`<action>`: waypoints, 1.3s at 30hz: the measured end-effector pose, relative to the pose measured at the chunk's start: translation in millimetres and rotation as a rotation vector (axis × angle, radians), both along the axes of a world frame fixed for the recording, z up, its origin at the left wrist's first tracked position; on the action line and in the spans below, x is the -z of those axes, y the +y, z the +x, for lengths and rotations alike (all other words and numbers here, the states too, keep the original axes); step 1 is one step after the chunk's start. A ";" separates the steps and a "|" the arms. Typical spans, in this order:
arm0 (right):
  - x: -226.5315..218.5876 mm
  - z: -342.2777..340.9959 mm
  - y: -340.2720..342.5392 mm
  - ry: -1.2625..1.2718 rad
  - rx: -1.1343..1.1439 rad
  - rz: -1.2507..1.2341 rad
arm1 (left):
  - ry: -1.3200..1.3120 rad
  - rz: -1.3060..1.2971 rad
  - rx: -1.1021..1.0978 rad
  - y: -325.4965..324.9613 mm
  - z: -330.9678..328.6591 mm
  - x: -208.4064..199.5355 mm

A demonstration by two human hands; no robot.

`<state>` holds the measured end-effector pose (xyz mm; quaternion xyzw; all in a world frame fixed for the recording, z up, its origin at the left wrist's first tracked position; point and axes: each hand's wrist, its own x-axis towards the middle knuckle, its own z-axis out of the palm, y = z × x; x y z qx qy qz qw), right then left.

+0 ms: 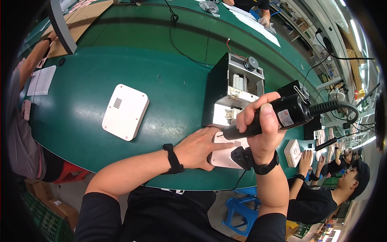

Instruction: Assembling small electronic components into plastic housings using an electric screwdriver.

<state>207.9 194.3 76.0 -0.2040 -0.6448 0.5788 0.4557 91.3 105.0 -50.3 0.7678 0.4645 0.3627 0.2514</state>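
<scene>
1 white box is lying on the green table, near its front edge | left hand: fingers spreading, resting on the box's left end | right hand: fingers closing around 1 black screwdriver, tip pointing at the box's corner

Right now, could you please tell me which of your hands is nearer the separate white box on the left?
Left: the left hand lies right of the separate white box, resting on another white box. The right hand, gripping a black power screwdriver, is farther right.
</scene>
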 end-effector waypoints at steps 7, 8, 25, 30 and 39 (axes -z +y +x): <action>1.5 -2.9 -6.2 -0.042 -0.023 0.002 | 0.008 -0.040 -0.006 -0.8 -1.6 -3.6; 3.2 -1.2 -7.1 -0.034 -0.019 -0.013 | 0.008 -0.037 -0.003 -0.6 -1.3 -2.7; -30.9 20.7 27.3 0.101 0.218 0.146 | 0.099 -0.146 -0.073 -39.5 -54.1 -28.1; -29.4 24.0 23.4 0.058 0.184 0.023 | 0.097 -0.152 -0.077 -41.3 -54.6 -25.7; -29.9 62.1 -23.6 0.026 0.020 -0.074 | 0.097 -0.143 -0.087 -37.8 -57.2 -23.1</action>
